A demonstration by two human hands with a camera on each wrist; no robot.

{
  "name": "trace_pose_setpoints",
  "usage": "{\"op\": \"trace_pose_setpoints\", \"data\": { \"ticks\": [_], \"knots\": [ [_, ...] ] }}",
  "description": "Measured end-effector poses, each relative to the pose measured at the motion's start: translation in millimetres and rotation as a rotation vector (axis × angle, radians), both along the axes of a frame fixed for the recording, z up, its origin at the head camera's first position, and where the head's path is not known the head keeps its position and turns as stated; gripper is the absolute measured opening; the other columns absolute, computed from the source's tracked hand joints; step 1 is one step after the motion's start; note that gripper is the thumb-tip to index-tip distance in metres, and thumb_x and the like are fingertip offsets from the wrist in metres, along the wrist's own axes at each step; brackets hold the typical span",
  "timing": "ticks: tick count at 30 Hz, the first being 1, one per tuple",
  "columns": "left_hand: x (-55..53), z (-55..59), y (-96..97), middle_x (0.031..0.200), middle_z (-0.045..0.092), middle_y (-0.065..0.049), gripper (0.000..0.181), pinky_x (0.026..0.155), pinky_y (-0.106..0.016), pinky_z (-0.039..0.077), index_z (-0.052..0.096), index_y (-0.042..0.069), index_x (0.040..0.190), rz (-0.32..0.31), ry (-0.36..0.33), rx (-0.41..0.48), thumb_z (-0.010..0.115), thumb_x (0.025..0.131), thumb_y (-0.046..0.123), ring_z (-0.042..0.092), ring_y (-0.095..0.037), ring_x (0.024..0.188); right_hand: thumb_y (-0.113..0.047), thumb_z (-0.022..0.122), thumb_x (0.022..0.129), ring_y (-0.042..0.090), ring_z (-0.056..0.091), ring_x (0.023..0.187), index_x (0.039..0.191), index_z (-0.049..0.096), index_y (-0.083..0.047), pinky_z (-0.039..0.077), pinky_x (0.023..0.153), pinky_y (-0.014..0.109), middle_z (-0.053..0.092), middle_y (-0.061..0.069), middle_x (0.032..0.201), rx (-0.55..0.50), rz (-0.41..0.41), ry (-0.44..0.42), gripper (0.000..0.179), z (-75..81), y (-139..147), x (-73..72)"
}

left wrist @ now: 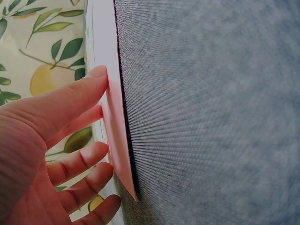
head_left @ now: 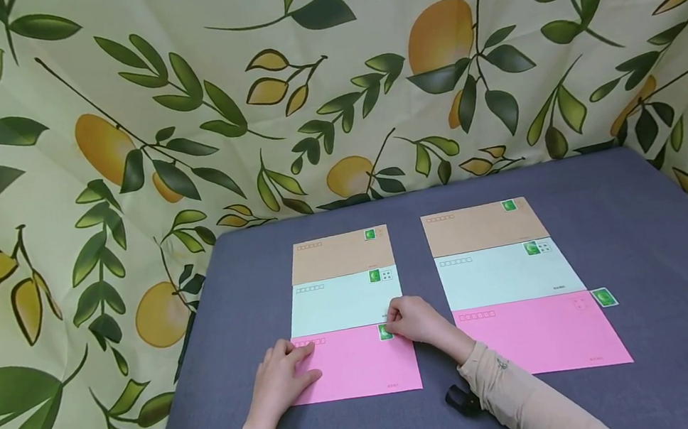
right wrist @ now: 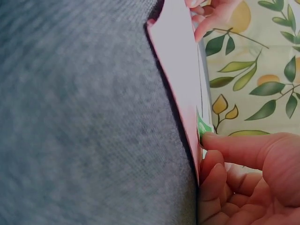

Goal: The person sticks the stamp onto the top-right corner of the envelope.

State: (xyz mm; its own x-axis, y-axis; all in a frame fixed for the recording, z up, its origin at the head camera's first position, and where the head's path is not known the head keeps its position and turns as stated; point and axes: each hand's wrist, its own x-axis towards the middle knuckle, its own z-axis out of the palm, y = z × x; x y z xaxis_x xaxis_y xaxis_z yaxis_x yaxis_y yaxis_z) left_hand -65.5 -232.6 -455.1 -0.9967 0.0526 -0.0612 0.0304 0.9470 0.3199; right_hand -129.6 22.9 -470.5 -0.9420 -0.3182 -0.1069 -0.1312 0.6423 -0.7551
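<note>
In the head view my left hand (head_left: 277,380), fingers spread, rests at the left side of a pink envelope (head_left: 363,373). Its thumb touches the envelope's surface, as the left wrist view of that hand (left wrist: 56,136) also shows. At the pink envelope's upper right corner, my right hand (head_left: 419,321) pinches the right edge of a small green stamp (head_left: 385,332) with curled fingers. Seen from the right wrist, the thumb (right wrist: 229,145) lies over the edge of the stamp (right wrist: 203,126) against the envelope; the stamp's right part is hidden under the fingertips.
Above it lie a pale blue envelope (head_left: 342,308) and a brown envelope (head_left: 336,257), both stamped. A second column holds a brown (head_left: 481,228), a pale blue (head_left: 500,277) and a pink envelope (head_left: 539,337). A loose green stamp (head_left: 604,297) overlaps the latter's right edge.
</note>
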Motion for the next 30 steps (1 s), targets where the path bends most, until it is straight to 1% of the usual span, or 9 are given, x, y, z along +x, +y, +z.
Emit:
{"op": "trace_pose_setpoints", "data": {
  "ticks": [9,14,18,26,30],
  "knots": [
    [-0.7,-2.3,-1.3,0.09,0.053,-0.004,0.05,0.071,-0.034,0.034,0.068,0.017,0.115,0.001,0.008,0.001,0.08,0.07,0.031,0.043,-0.017,0.082,-0.005,0.067,0.078,0.01,0.045,0.051,0.067,0.061,-0.007,0.034,0.047,0.022,0.052,-0.001,0.058,0.016,-0.005,0.005,0.012,-0.1,-1.6,0.1],
    [0.2,-3.0,-2.2,0.09,0.053,-0.005,0.049,0.071,-0.036,0.035,0.068,0.016,0.114,-0.016,0.026,-0.002,0.08,0.069,0.03,0.043,-0.017,0.082,-0.005,0.067,0.077,0.01,0.045,0.052,0.067,0.061,-0.008,0.034,0.048,0.021,0.052,-0.001,0.058,0.021,-0.006,0.011,0.012,-0.7,-1.6,-0.4],
    [-0.1,-3.5,-1.9,0.09,0.053,-0.005,0.048,0.071,-0.035,0.035,0.069,0.017,0.114,-0.017,0.035,0.002,0.08,0.069,0.03,0.043,-0.017,0.082,-0.005,0.067,0.076,0.01,0.045,0.051,0.066,0.06,-0.008,0.034,0.047,0.021,0.052,-0.001,0.057,0.026,-0.002,0.026,0.013,-1.5,-1.8,-0.6],
    [-0.7,-4.2,-2.3,0.089,0.052,-0.004,0.048,0.071,-0.035,0.034,0.068,0.017,0.114,-0.009,0.025,0.007,0.08,0.069,0.03,0.043,-0.017,0.082,-0.005,0.067,0.077,0.012,0.045,0.057,0.066,0.058,-0.009,0.034,0.051,0.022,0.049,0.001,0.063,0.063,0.008,0.049,0.015,-3.5,-3.9,-0.2],
    [-0.8,-3.7,-2.3,0.089,0.052,-0.004,0.049,0.071,-0.034,0.034,0.068,0.017,0.115,-0.005,0.018,0.007,0.08,0.07,0.031,0.042,-0.017,0.082,-0.005,0.067,0.077,0.012,0.045,0.058,0.066,0.058,-0.008,0.034,0.051,0.023,0.049,0.002,0.064,0.059,0.001,0.05,0.014,-3.9,-4.4,-0.1]
  ]
}}
